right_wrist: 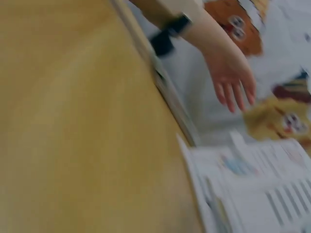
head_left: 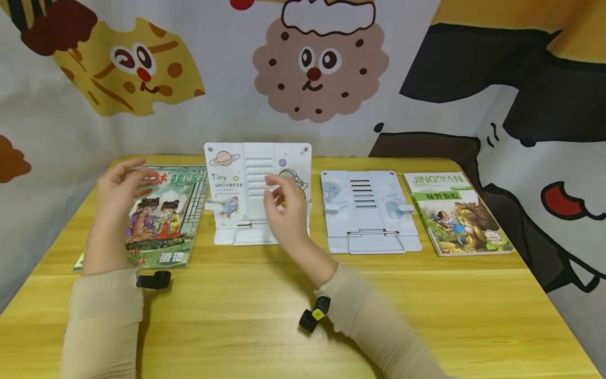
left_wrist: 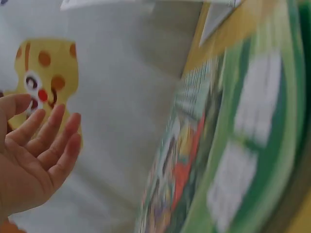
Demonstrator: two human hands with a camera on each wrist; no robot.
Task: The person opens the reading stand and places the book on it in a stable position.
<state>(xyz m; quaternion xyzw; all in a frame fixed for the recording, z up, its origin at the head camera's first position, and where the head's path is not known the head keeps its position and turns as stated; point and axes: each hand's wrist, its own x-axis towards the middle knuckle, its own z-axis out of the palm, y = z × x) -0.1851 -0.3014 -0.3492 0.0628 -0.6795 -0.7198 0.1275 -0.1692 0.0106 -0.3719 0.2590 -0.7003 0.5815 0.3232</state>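
Observation:
My left hand (head_left: 118, 189) hovers above the left part of a green illustrated magazine (head_left: 163, 247). Its fingers are loosely bent and hold nothing. In the left wrist view, a hand (left_wrist: 41, 160) shows with fingers spread and empty, beside the blurred magazine (left_wrist: 233, 160). My right hand (head_left: 290, 213) is in front of a white "Tiny universe" book stand (head_left: 224, 213), covering part of its right half. Thumb and forefinger are apart with nothing between them. The right wrist view shows a white book stand (right_wrist: 248, 189) and my left hand (right_wrist: 232, 75), but not my right hand.
A second, pale blue book stand (head_left: 338, 231) leans back to the right. Beyond it lies a paperback with a lion on its cover (head_left: 466, 226). All rest on a yellow wooden table (head_left: 236, 326), with a cartoon-printed cloth (head_left: 227, 79) hanging behind.

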